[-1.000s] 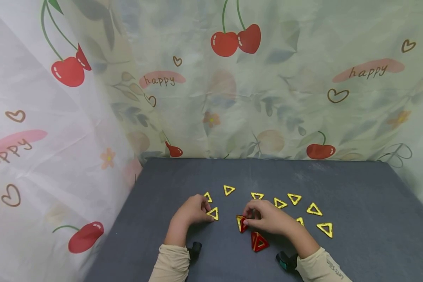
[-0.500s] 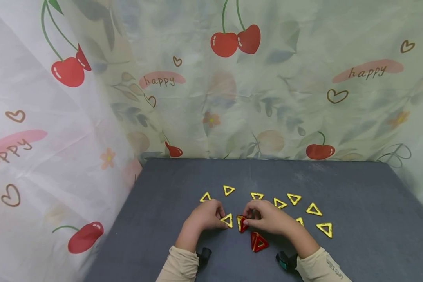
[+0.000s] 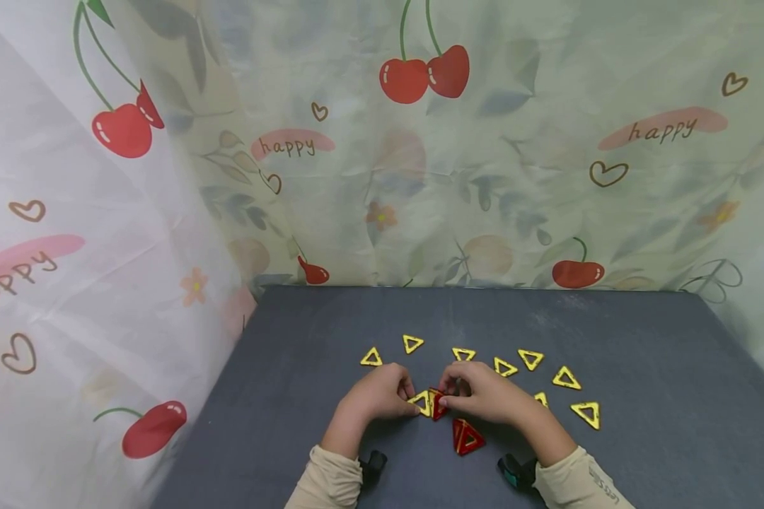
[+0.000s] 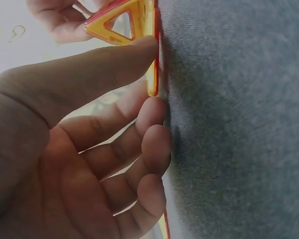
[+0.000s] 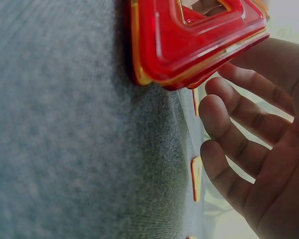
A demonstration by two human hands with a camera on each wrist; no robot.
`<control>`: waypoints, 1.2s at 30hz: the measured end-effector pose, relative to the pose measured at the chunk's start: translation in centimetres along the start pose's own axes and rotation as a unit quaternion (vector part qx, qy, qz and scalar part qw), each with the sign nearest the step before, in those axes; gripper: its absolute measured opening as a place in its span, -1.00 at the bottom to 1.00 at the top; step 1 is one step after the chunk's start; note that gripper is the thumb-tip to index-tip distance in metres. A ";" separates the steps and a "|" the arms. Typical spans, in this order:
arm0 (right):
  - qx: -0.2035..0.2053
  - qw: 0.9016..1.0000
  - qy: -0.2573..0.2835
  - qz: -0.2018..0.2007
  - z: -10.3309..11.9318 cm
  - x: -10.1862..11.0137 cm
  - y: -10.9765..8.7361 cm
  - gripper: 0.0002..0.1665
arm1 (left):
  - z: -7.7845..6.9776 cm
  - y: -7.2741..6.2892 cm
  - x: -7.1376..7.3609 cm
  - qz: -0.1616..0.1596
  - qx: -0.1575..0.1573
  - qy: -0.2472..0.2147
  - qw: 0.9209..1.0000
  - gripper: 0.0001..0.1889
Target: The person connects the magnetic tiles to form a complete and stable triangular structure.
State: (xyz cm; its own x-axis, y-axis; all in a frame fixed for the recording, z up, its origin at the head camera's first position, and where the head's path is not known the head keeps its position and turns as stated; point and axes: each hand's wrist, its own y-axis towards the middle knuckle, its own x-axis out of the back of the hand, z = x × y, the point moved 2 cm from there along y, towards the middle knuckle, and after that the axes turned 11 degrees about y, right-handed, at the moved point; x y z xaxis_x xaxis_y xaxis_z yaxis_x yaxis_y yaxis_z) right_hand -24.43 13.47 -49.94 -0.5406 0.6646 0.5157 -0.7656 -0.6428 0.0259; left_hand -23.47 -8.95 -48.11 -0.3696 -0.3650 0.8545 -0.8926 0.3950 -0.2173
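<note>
My left hand pinches a yellow triangular magnetic tile at its left corner. In the left wrist view that tile lies flat along the tabletop, thumb on it, other fingers loosely bent. Just to its right, my right hand pinches a tilted red triangular magnetic tile, joined to a yellow-edged side; the two hands' pieces meet. A red pyramid of tiles stands closer to me. Large red tile faces hide the right fingertips in the right wrist view.
Several loose yellow triangular tiles lie behind and to the right, among them one tile at far right and another at the back. The dark grey tabletop meets a printed curtain at its back edge.
The left hand has slid its yellow tile rightward until it meets the piece in the right hand. A loose yellow tile behind the left hand is now uncovered. The right hand stays put.
</note>
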 end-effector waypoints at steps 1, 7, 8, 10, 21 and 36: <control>0.000 1.000 0.000 0.000 0.0 0.0 0.0 -0.93 | 0.0 0.0 0.0 -0.002 -0.003 -0.002 1.000 -0.79; -0.001 1.000 0.000 -0.001 0.0 0.0 0.0 -0.93 | -0.1 0.3 0.2 -0.010 -0.038 -0.035 0.999 -0.81; -0.001 1.000 0.000 -0.001 0.0 0.0 0.0 -0.93 | -0.2 0.4 0.2 -0.010 -0.048 -0.043 0.998 -0.82; 0.000 1.000 0.001 0.000 0.0 0.0 0.0 -0.93 | -0.3 0.6 0.2 -0.011 -0.073 -0.058 0.996 -0.83; 0.004 1.000 0.000 0.002 -0.1 0.1 0.0 -0.94 | -0.6 0.8 0.3 -0.012 -0.108 -0.092 0.990 -0.78; -0.011 1.000 0.000 -0.024 -0.3 1.4 -0.3 -0.93 | 0.9 0.5 1.2 -0.029 -0.087 -0.102 0.991 -0.77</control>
State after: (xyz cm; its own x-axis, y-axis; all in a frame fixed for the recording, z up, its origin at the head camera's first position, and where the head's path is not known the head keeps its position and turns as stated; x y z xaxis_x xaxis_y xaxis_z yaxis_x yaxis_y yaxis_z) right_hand -25.06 14.73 -49.50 -0.5035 0.6942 0.5143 -0.7978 -0.6020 0.0315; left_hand -24.63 -9.95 -47.60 -0.3791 -0.5464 0.7468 -0.8622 0.5016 -0.0706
